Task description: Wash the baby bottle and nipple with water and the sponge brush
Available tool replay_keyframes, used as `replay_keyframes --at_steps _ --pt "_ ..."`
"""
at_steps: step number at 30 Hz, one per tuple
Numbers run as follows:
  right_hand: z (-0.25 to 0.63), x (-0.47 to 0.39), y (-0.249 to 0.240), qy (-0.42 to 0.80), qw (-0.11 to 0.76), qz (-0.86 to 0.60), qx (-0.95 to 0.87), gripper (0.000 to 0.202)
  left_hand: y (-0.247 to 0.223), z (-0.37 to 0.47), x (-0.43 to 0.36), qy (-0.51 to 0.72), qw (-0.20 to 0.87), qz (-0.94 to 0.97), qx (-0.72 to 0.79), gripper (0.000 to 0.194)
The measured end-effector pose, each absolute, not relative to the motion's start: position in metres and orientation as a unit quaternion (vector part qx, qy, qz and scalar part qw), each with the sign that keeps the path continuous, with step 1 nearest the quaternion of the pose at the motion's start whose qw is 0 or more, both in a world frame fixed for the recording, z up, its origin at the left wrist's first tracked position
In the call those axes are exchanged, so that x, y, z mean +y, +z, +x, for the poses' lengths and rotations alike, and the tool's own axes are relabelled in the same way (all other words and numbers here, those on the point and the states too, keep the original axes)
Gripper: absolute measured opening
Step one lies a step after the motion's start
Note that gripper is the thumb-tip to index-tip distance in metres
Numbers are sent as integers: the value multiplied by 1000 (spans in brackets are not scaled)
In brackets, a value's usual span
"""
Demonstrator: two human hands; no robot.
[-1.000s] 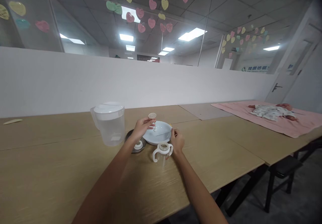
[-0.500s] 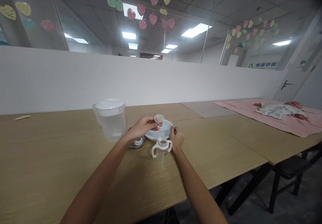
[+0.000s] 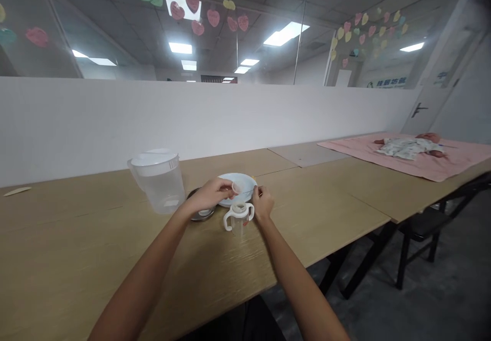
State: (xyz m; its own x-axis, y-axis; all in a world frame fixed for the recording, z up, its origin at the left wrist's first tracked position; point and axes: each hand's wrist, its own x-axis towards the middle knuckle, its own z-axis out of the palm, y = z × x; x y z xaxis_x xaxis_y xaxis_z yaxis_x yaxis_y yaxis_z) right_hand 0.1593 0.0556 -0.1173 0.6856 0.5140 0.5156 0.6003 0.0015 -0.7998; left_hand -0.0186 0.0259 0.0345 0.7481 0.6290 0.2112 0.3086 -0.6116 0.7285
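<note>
In the head view, my left hand (image 3: 215, 194) is pinched on a small, round, translucent cup-shaped piece (image 3: 237, 188), tilted over a pale blue-white plate (image 3: 226, 202). My right hand (image 3: 264, 203) is closed at the plate's right edge. A thin, dark stick-like item (image 3: 250, 192) runs from its fingers toward the cup-shaped piece; its kind is unclear. Just in front of the plate, between my forearms, stands a clear baby bottle (image 3: 240, 223) with two white handles and no lid on it. A round metal dish (image 3: 199, 217) sits partly hidden under my left hand, with a white piece in it.
A clear plastic pitcher (image 3: 163, 185) stands on the wooden table (image 3: 314, 218) to the left. A baby doll (image 3: 406, 148) lies on a pink cloth (image 3: 356, 159) at the far right. A black chair (image 3: 427, 223) is beside the table. A pale flat piece (image 3: 17, 191) lies far left.
My left hand has lowered the cup-shaped piece from above the bottle to over the plate and tilted it. The view has turned slightly right. My right hand stays by the plate.
</note>
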Motion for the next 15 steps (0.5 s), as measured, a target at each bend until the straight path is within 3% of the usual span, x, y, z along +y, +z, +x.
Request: replay_keyframes --at_steps 4,12,15 --pt "158 55 -120 -18 594 -689 -415 39 28 -21 32 155 258 917 264 20" --pt "159 60 -122 -21 608 -674 -419 40 19 -30 49 80 261 935 229 23" --pt "159 60 -123 -20 616 -669 -415 39 18 -36 55 81 207 931 289 28"
